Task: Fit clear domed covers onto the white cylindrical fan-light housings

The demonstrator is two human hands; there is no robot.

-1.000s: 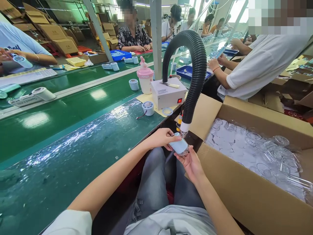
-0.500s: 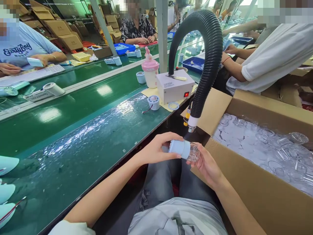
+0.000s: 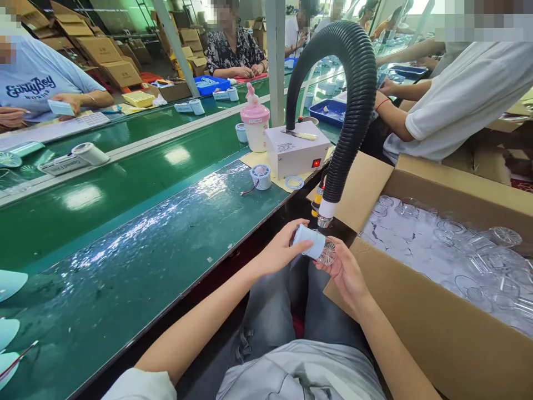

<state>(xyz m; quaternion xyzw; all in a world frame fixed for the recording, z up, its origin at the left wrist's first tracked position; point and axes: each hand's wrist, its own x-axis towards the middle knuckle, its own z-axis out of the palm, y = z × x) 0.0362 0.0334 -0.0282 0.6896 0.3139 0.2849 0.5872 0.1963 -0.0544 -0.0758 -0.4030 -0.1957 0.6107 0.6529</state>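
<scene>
Under the metal tip [image 3: 325, 222] of a black corrugated hose, both hands hold one small assembly. Its left part is a light-blue cylindrical housing [image 3: 310, 241], and its right part is a clear plastic cover [image 3: 328, 253] with radial ribs. My left hand [image 3: 283, 248] is closed around the blue housing, thumb across its near side. Fingers of my right hand [image 3: 345, 269] are closed on the clear cover's end. The two parts meet end to end, tilted down to the right. How deeply one sits in the other I cannot tell.
An open cardboard box [image 3: 410, 300] with several clear covers stands at right. The black hose [image 3: 353, 72] arches from a white box [image 3: 296, 149] on the green bench [image 3: 166, 250]. A blue-white fan unit [image 3: 261, 176] and a pink-lidded cup [image 3: 255, 119] stand nearby. Co-workers sit around the line.
Both hands have lifted slightly with the assembly, bringing it closer to the hose tip. It tilts more, and the clear cover shows less beyond the blue housing.
</scene>
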